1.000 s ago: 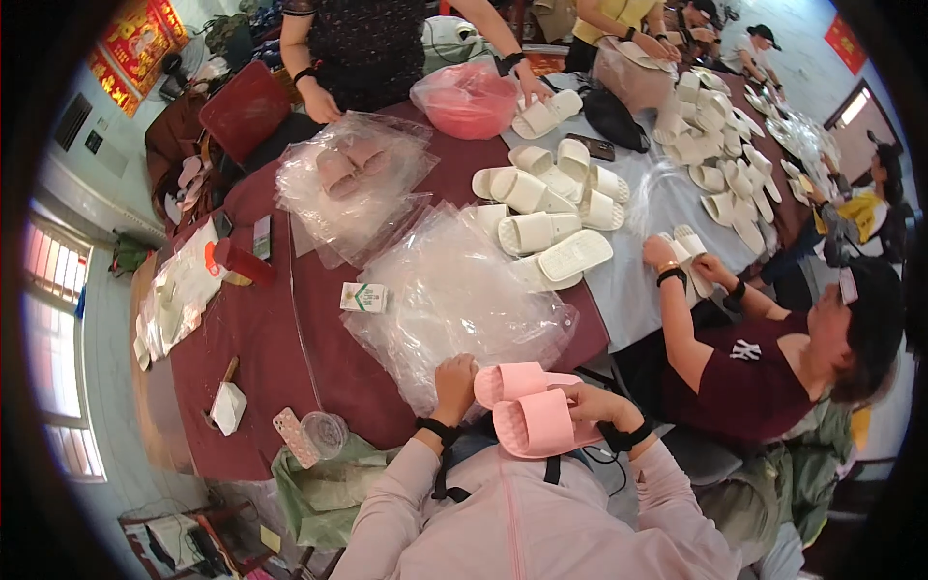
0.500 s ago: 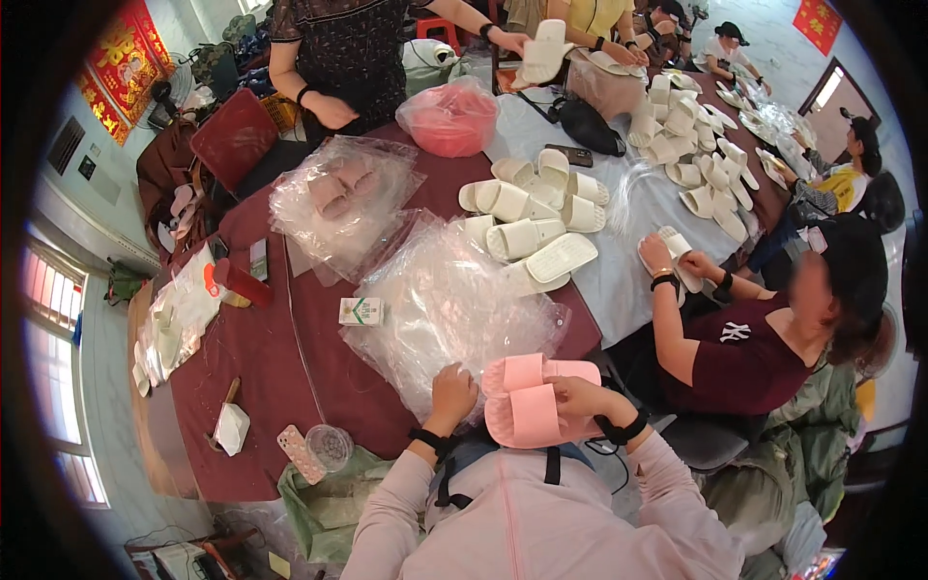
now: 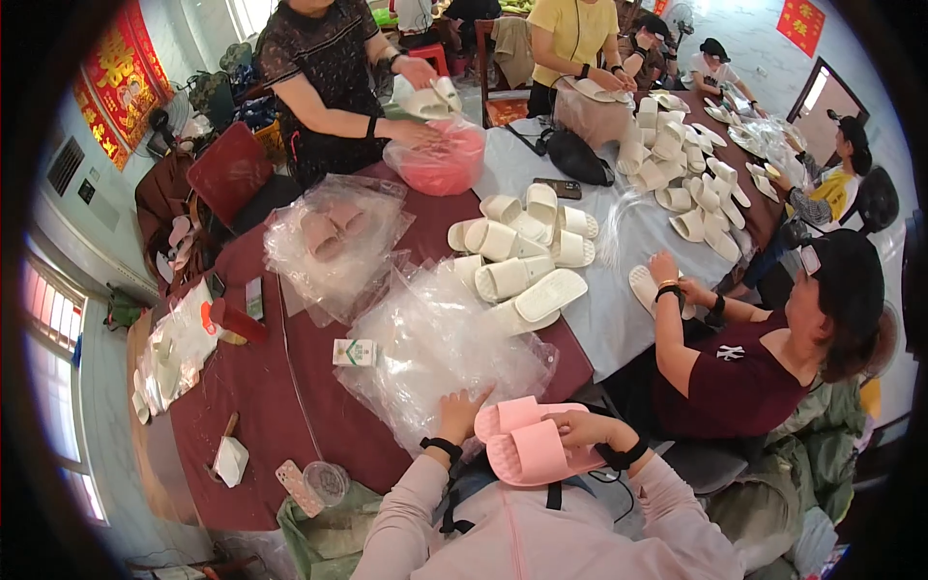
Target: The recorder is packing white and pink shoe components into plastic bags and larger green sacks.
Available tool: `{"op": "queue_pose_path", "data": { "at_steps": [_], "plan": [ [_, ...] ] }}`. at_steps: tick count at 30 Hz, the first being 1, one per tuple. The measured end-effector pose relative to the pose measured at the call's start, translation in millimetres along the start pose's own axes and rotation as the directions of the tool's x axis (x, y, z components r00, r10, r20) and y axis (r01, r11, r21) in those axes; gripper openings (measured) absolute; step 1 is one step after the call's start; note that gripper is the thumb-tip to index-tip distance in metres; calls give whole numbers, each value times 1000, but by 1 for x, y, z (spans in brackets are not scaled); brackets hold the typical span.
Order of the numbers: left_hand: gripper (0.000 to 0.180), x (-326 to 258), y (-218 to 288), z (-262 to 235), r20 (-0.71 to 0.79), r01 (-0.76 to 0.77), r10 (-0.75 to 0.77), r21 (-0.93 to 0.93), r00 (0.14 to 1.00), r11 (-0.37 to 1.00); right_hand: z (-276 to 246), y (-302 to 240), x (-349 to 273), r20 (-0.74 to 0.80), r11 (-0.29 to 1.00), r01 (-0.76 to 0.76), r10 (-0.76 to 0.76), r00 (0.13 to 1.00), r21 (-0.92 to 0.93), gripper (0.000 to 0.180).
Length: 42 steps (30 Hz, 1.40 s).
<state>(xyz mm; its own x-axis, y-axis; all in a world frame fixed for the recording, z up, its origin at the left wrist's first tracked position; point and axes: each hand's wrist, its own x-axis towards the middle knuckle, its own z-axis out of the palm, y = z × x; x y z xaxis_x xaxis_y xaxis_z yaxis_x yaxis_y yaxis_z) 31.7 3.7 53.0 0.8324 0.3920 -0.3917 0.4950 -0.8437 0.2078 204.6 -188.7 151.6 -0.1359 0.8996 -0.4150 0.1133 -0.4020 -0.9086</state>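
Long worktop (image 3: 242, 387) under a dark red cloth, grey cloth (image 3: 599, 319) further along. Barred window (image 3: 58, 387) on the left wall, daylight through it. Red hangings (image 3: 116, 72) on pale walls. Red stool (image 3: 435, 58) beyond.

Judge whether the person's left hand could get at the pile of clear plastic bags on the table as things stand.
Probably yes. The left hand already rests at the near edge of the clear plastic bags, with nothing between them. The right hand alone grips the pink slippers.
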Motion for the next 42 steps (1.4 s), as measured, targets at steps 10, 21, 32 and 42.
{"op": "queue_pose_path", "data": {
  "at_steps": [10,21,32,42],
  "plan": [
    [36,31,-15,48,-389,-13,-11,-58,921,998,-5,43,31,-27,957,-9,1,1000,-290,36],
    [45,23,-31,28,-330,-112,44,-191,943,975,-8,51,63,-82,880,47,-97,992,-472,30],
    [49,27,-20,-19,-238,-13,-193,-662,952,750,-29,41,55,-229,872,288,-398,888,-395,38],
    [47,31,-14,-34,-306,-91,-169,-680,937,727,-45,11,43,-282,992,-88,110,953,88,28]
  ]
}}
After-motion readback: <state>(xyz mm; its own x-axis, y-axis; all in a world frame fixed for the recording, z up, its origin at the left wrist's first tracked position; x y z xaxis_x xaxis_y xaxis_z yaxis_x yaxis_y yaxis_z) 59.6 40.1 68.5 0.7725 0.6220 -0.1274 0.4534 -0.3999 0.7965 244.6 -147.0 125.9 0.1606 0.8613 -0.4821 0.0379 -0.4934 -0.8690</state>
